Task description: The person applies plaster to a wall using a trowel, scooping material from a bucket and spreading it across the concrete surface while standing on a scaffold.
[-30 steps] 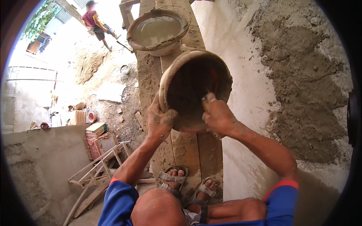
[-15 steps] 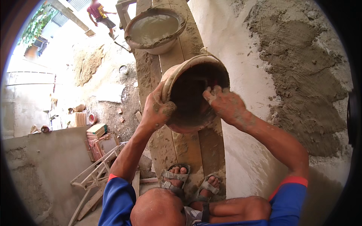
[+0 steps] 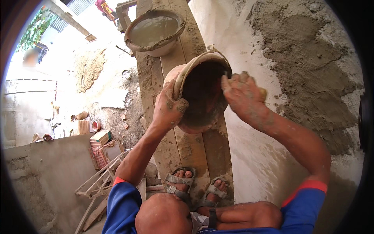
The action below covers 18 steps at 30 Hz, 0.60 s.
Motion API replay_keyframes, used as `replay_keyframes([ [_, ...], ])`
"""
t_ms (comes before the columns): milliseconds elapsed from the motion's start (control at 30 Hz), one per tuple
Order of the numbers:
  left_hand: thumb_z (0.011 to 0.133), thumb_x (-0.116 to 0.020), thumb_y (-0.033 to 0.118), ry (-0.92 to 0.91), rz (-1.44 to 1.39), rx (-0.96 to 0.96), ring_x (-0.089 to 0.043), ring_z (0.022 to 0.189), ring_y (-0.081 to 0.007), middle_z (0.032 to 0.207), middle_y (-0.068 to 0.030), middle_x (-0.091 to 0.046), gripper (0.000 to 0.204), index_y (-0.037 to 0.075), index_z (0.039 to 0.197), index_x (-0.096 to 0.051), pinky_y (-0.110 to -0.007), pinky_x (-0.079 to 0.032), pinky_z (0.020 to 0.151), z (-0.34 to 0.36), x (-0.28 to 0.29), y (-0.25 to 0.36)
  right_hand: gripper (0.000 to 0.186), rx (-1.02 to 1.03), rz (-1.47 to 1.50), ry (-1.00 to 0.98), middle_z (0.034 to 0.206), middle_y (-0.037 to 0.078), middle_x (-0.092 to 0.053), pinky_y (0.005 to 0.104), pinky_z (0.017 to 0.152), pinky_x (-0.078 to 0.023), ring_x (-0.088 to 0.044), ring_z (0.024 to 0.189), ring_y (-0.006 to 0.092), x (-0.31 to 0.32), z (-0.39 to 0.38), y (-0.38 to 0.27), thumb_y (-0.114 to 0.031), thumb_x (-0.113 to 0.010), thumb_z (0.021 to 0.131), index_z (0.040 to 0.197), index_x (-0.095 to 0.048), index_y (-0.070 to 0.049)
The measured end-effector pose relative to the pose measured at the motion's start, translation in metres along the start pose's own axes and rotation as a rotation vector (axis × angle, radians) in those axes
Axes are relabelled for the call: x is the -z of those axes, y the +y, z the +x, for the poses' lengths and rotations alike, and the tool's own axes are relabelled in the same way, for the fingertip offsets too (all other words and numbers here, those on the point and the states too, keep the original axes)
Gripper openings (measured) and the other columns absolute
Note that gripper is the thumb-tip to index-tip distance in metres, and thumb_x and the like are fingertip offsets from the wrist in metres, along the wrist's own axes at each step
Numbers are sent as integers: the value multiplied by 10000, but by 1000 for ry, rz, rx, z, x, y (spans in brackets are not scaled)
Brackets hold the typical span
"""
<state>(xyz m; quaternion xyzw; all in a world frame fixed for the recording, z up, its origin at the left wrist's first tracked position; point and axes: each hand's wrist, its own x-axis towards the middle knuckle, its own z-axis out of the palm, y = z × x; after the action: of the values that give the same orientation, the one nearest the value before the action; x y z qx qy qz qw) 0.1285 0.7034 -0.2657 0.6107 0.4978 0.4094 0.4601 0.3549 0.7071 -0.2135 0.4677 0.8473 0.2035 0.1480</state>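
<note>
A mud-smeared bucket [image 3: 191,126] is tilted with its dark mouth toward me, over the wooden planks. My left hand [image 3: 170,107] is closed on its left rim, fingers around the outer wall and thumb at the mouth. At the right rim, my right hand [image 3: 246,95] is curled around a hand tool with a yellowish handle end [image 3: 263,93]; the rest of that tool is mostly hidden and its kind is unclear. Wet mortar coats both hands. Beyond the bucket stands a round basin [image 3: 155,33] of murky water, its rim caked with mortar.
My sandalled feet rest on the narrow plank platform [image 3: 189,150]. A wall with fresh grey mortar [image 3: 300,70] runs along the right. Down left are a wooden frame [image 3: 102,177], stacked tiles [image 3: 102,145] and a low wall [image 3: 50,167]. Another person [image 3: 104,7] is far off, top left.
My right hand has come out of the bucket's mouth to its right rim, showing the yellowish handle end. The bucket has shifted slightly. The distant person has moved toward the upper edge.
</note>
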Motion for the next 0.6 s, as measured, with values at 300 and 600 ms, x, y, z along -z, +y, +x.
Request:
replay_keyframes([
  [300, 644, -576, 42, 20, 172, 6, -536, 1155, -426, 1225, -276, -534, 689, -9, 1325, -485, -417, -432, 993, 3, 0, 40, 228, 49, 570, -475, 786, 217, -650, 484, 740, -536, -657, 842, 391, -30, 5, 24, -224, -514, 914, 960, -616, -26],
  [600, 651, -597, 38, 32, 116, -108, -570, 1126, -377, 1195, -237, -576, 661, -9, 1303, -498, -400, -422, 1004, 15, -9, 20, 355, -25, 1248, -41, 913, 209, -664, 476, 744, -516, -631, 834, 436, -97, -16, -34, -240, -652, 844, 1120, -582, -28],
])
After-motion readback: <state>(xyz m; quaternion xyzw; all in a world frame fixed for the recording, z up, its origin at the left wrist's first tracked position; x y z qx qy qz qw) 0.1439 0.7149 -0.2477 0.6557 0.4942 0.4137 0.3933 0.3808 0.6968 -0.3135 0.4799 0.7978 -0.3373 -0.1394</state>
